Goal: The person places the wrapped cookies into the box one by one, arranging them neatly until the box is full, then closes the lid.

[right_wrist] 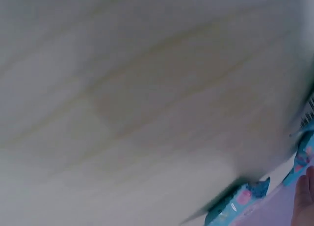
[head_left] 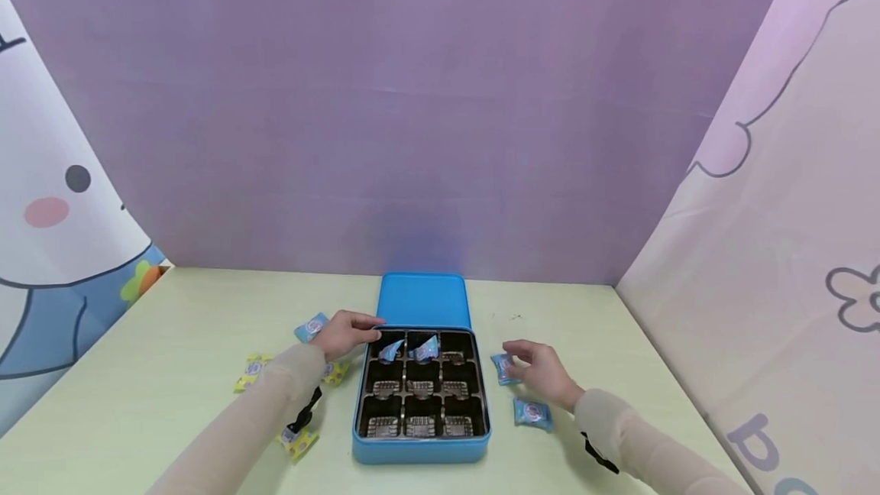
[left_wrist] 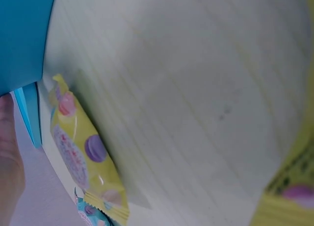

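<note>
A blue tin box (head_left: 421, 451) stands on the table with its lid (head_left: 422, 300) folded back. Its dark insert has several compartments; two in the back row, left and middle, each hold a blue candy packet (head_left: 425, 348). My left hand (head_left: 344, 333) rests at the box's back left corner, fingers stretched to the rim. To the right of the box, my right hand (head_left: 545, 373) is over a blue packet (head_left: 503, 370), thumb and fingers apart around its near side. A second blue packet (head_left: 532, 413) lies just below that hand.
Left of the box lie yellow packets, one (head_left: 252, 371) beyond my forearm, one (left_wrist: 88, 152) beside the box and one (head_left: 299, 444) nearer the front. Another blue packet (head_left: 311, 327) sits behind my left hand. A purple backdrop (head_left: 426, 113) rises at the table's far edge.
</note>
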`<state>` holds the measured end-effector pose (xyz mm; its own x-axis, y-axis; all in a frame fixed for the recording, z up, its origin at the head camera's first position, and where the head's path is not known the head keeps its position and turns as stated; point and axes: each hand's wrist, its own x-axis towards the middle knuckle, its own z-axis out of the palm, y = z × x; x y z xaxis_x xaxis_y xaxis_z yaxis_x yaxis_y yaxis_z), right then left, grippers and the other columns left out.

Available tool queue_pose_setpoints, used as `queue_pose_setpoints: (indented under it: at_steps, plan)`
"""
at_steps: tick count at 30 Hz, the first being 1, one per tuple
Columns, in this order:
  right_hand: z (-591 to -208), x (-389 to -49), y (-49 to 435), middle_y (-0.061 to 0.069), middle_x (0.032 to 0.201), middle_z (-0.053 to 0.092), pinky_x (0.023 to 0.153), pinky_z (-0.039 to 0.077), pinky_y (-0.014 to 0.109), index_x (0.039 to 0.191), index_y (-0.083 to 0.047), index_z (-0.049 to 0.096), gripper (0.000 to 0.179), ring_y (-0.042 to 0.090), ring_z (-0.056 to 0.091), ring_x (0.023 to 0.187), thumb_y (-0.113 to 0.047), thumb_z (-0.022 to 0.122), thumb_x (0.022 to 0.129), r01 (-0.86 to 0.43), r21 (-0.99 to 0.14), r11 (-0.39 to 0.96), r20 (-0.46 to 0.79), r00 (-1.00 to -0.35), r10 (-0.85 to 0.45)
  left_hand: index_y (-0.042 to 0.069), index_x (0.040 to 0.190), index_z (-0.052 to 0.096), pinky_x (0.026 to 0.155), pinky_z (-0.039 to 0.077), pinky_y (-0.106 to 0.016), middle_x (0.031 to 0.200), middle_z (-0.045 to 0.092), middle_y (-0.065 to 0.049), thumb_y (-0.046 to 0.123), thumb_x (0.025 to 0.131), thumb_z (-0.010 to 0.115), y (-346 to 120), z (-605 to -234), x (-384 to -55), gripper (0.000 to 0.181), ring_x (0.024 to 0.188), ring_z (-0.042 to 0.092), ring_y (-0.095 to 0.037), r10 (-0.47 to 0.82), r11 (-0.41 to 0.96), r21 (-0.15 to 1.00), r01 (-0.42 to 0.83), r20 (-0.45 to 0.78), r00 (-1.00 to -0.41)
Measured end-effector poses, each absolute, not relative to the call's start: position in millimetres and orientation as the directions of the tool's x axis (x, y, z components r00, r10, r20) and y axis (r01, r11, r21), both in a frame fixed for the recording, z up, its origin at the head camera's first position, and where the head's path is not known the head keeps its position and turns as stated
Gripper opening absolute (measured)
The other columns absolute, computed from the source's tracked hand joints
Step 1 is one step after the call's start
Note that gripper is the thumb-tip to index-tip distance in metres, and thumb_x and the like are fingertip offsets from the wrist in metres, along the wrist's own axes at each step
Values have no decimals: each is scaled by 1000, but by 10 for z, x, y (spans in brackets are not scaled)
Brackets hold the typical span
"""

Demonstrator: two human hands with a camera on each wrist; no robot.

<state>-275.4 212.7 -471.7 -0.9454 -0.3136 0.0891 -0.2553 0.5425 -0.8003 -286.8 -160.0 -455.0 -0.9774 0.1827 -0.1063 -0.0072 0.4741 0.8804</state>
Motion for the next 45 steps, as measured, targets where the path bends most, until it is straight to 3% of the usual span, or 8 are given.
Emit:
queue_pose_setpoints:
  at_steps: [12,22,29,38,45]
  plan:
    - [-4805,-2747,2061,10,110,64,89,51,34,113,-2,63,35,27,60,106,4,66,79,-218,-746,629,91,-969,-228,12,120,62,95,44,-48,130,52,-15,21,88,62,-1598,-4530,-2832,33,121,47,-34,170,470,882,-19,-111,-979]
    - [-4738,-2854,2159,15,111,63,91,49,38,111,3,62,35,32,59,107,9,64,77,-345,-735,584,85,-901,-426,12,121,62,95,44,-48,130,53,-15,22,88,62,-1602,-4549,-2840,34,122,47,-34,175,472,881,-11,-106,-979]
    - [-4692,-2945,2189,13,113,62,94,47,40,109,0,64,37,32,57,110,14,62,75,-309,-761,571,-2,-878,-478,11,121,62,94,45,-47,131,52,-16,20,88,61,-1596,-4543,-2840,34,121,47,-35,174,463,886,-9,-101,-980]
    - [-4679,-2921,2168,11,116,62,98,43,44,112,-3,64,39,32,54,114,10,65,75,-250,-769,589,-29,-906,-423,6,121,61,93,46,-46,128,53,-19,18,89,60,-1589,-4529,-2806,34,120,48,-36,184,454,891,19,-73,-980]
    - [-4683,-2833,2136,12,110,65,93,48,41,111,-1,63,32,33,57,109,-1,68,79,-242,-730,639,82,-960,-269,6,120,61,93,47,-46,128,54,-18,16,88,61,-1575,-4514,-2795,34,120,49,-35,174,447,895,12,-73,-982]
